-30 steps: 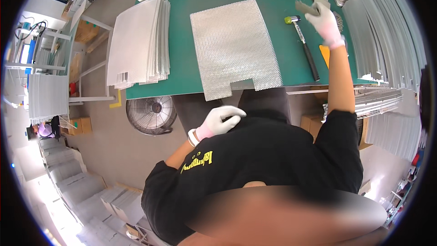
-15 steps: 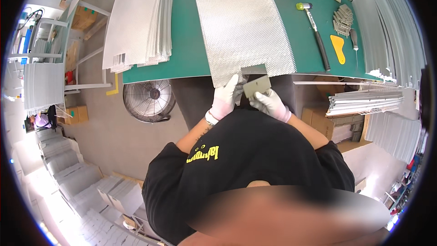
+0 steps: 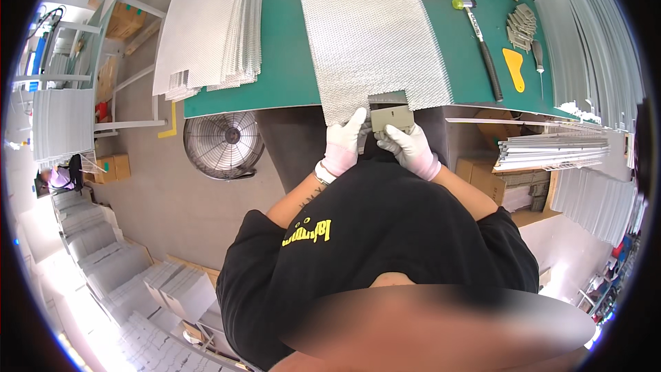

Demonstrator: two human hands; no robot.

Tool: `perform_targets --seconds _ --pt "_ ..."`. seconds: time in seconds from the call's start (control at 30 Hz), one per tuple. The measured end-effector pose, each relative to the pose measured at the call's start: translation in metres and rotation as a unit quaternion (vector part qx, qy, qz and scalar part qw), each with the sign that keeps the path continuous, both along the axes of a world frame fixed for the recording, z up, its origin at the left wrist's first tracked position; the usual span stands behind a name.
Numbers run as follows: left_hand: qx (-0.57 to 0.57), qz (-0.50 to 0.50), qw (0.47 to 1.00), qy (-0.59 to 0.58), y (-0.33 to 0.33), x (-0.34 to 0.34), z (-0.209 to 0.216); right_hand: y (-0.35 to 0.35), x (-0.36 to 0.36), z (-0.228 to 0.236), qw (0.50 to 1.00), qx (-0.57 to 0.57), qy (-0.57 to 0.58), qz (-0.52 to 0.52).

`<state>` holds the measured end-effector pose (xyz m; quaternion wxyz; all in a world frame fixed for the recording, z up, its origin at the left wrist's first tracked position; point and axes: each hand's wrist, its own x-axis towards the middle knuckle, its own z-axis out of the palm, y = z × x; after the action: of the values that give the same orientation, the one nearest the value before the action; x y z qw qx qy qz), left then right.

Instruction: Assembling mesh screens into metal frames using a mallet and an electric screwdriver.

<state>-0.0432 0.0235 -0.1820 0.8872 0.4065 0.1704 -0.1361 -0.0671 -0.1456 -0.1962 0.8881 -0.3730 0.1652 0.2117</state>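
A silvery mesh sheet [image 3: 372, 34] lies on the green table, its near edge overhanging slightly. That edge has a rectangular notch toward its right side. My left hand [image 3: 344, 143], in a white glove, pinches the sheet's near left corner, thumb on top and fingers mostly hidden below. Just in front of the notch, my gloved right hand [image 3: 412, 150] holds a small grey-beige rectangular plate [image 3: 391, 118] by its near edge. The plate lies roughly level with the notch; whether it touches the mesh I cannot tell.
A stack of mesh sheets [image 3: 206, 27] stands at the table's left. To the right lie a mallet [image 3: 485, 55], a yellow scraper [image 3: 513, 69], a screwdriver [image 3: 538, 58] and several small plates [image 3: 521, 27]. A floor fan [image 3: 224, 145] stands below the table's left side.
The plate in my right hand has turned from tilted to nearly square with the notch and moved closer to it. My left hand stays at the sheet's corner. The whole view has shifted slightly.
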Motion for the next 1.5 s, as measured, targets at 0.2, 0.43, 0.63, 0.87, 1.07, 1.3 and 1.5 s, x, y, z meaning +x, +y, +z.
perform_targets --seconds 0.2,0.43,0.63,0.87,1.07,1.3,1.5 --pt "0.068 -0.046 0.995 -0.048 0.000 -0.005 -0.004 0.003 0.004 0.010 0.996 -0.079 -0.019 0.022" --pt "0.129 -0.162 0.978 -0.011 0.001 0.002 -0.015 0.013 0.010 0.015 0.952 -0.260 -0.014 -0.163" --pt "0.157 -0.206 0.966 0.005 0.007 0.002 -0.014 -0.018 0.018 0.015 0.968 -0.233 0.030 -0.092" --pt "0.071 -0.165 0.983 0.038 0.002 0.001 -0.008 -0.018 0.014 0.006 0.964 -0.243 0.028 -0.107" --pt "0.108 -0.180 0.978 0.014 0.005 0.000 -0.017 -0.005 0.014 0.020 0.955 -0.264 0.012 -0.131" --pt "0.060 -0.172 0.983 0.028 0.003 -0.002 0.001 -0.008 0.008 0.004 0.949 -0.283 -0.001 -0.139" --pt "0.308 -0.593 0.730 -0.144 0.043 0.016 0.033 -0.007 0.001 -0.003 0.969 -0.192 -0.152 0.022"
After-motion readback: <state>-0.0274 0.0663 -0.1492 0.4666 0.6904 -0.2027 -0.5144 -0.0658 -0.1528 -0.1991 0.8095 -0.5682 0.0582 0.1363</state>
